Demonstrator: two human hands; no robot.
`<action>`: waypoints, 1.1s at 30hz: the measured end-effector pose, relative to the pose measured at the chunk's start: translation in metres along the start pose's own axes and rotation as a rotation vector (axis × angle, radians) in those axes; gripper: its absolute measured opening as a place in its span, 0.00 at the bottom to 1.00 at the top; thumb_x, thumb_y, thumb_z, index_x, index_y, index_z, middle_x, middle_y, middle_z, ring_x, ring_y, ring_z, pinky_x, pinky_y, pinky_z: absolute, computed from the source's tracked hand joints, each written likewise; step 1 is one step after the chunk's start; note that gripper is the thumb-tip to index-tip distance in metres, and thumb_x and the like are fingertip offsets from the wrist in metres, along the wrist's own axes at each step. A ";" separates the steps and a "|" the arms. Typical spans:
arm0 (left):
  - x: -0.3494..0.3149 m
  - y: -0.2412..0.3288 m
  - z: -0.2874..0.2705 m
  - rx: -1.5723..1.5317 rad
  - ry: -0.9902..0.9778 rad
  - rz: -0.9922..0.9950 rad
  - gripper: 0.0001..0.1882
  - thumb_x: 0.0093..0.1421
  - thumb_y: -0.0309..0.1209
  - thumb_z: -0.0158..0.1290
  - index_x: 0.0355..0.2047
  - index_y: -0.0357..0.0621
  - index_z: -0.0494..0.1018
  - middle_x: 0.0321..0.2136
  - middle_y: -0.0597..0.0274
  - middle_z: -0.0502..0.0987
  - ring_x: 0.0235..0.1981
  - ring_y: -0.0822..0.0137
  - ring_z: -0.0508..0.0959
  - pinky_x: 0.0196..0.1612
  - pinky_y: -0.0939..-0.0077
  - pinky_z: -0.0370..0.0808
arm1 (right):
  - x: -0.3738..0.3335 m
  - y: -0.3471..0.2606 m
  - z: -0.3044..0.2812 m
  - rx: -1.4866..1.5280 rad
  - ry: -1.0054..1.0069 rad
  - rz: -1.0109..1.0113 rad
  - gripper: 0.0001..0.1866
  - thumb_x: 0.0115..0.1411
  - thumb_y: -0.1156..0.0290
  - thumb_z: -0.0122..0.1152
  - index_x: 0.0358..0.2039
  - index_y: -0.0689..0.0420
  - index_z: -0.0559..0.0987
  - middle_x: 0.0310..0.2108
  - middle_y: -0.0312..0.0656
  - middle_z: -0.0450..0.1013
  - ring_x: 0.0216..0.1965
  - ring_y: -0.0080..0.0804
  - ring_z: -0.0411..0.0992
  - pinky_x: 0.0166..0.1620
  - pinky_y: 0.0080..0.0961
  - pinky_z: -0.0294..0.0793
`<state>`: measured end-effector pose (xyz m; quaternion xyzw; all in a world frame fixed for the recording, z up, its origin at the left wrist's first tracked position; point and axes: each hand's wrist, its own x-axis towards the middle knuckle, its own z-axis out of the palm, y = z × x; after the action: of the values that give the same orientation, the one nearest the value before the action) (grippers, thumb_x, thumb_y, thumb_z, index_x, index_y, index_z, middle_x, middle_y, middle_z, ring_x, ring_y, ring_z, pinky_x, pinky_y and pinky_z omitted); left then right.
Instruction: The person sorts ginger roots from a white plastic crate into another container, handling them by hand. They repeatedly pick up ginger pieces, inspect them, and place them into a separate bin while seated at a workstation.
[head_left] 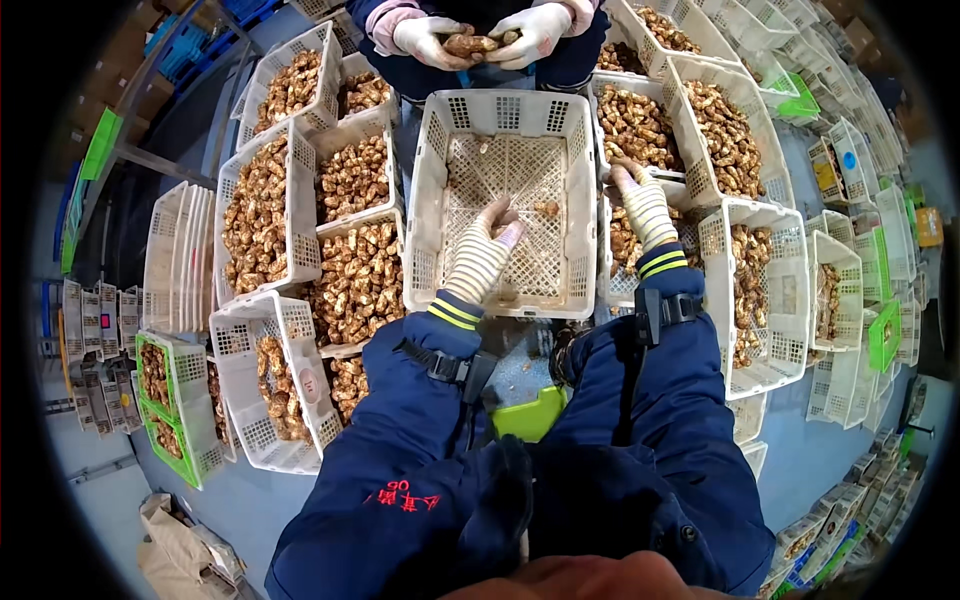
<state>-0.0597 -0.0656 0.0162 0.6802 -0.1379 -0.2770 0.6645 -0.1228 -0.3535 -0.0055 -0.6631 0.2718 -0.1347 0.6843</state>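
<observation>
A white plastic crate point(587, 200) with lattice walls stands in front of me, with a few small mushroom pieces point(546, 208) on its floor. My left hand point(484, 248), in a striped glove with bare fingertips, is over this crate. Its thumb is apart from its bent fingers, and I make out nothing held. My right hand point(643, 200), gloved alike, reaches over the crate of brown mushrooms point(640, 128) on the right. Its fingers bend down near the mushrooms, and their tips are partly hidden. Across from me, a co-worker's white-gloved hands point(490, 40) hold mushrooms point(468, 44).
Crates full of mushrooms point(262, 215) are stacked on the left, and more point(725, 140) on the right. A partly filled crate point(755, 300) tilts beside my right forearm. A green plastic piece point(530, 415) lies below the middle crate. Nested crates point(180, 255) stand farther left.
</observation>
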 end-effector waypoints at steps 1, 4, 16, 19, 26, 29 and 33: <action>0.002 -0.002 -0.001 -0.003 0.000 -0.010 0.29 0.63 0.30 0.55 0.62 0.32 0.61 0.50 0.49 0.75 0.51 0.63 0.75 0.55 0.75 0.73 | 0.002 0.002 -0.003 -0.050 0.028 -0.015 0.18 0.67 0.63 0.54 0.53 0.59 0.75 0.38 0.40 0.78 0.33 0.24 0.74 0.38 0.19 0.76; 0.009 -0.006 -0.008 0.055 0.005 -0.004 0.29 0.63 0.31 0.55 0.61 0.31 0.62 0.49 0.47 0.76 0.50 0.62 0.76 0.54 0.74 0.74 | 0.022 0.001 -0.047 -0.055 0.073 -0.105 0.20 0.65 0.61 0.55 0.53 0.59 0.77 0.39 0.40 0.78 0.34 0.25 0.74 0.41 0.21 0.73; 0.021 -0.018 -0.019 0.031 0.044 -0.122 0.32 0.63 0.36 0.57 0.62 0.32 0.61 0.51 0.49 0.74 0.47 0.64 0.77 0.51 0.73 0.76 | 0.118 0.049 -0.323 -1.368 0.442 0.317 0.20 0.62 0.57 0.52 0.52 0.46 0.78 0.49 0.51 0.76 0.51 0.48 0.74 0.55 0.39 0.71; 0.019 -0.017 -0.022 0.038 0.114 -0.186 0.24 0.65 0.28 0.52 0.60 0.32 0.64 0.49 0.50 0.76 0.50 0.65 0.76 0.56 0.74 0.73 | 0.136 0.054 -0.302 -1.493 0.289 0.429 0.20 0.61 0.55 0.56 0.53 0.45 0.78 0.50 0.50 0.75 0.52 0.47 0.74 0.55 0.41 0.71; 0.030 -0.032 -0.034 0.123 0.212 -0.269 0.26 0.65 0.31 0.55 0.60 0.34 0.65 0.46 0.56 0.77 0.43 0.70 0.77 0.48 0.78 0.75 | 0.150 0.043 -0.295 -1.627 0.141 0.528 0.25 0.61 0.52 0.59 0.57 0.46 0.74 0.52 0.46 0.75 0.52 0.45 0.74 0.53 0.42 0.74; 0.046 -0.055 -0.040 0.236 0.229 -0.272 0.24 0.64 0.33 0.56 0.57 0.34 0.69 0.41 0.58 0.79 0.37 0.73 0.77 0.41 0.79 0.76 | 0.144 0.050 -0.328 -1.642 0.125 0.418 0.23 0.61 0.53 0.59 0.55 0.46 0.76 0.51 0.47 0.75 0.52 0.47 0.74 0.53 0.41 0.74; 0.043 -0.107 -0.100 0.430 0.298 -0.366 0.23 0.63 0.32 0.56 0.56 0.35 0.71 0.39 0.59 0.79 0.33 0.74 0.76 0.37 0.81 0.76 | 0.149 0.053 -0.331 -1.472 0.169 0.316 0.17 0.60 0.59 0.60 0.49 0.48 0.79 0.45 0.52 0.77 0.47 0.49 0.76 0.49 0.42 0.75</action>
<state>0.0121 0.0020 -0.1008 0.8517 0.0300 -0.2539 0.4574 -0.1927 -0.7061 -0.0774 -0.8894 0.4349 0.1307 0.0527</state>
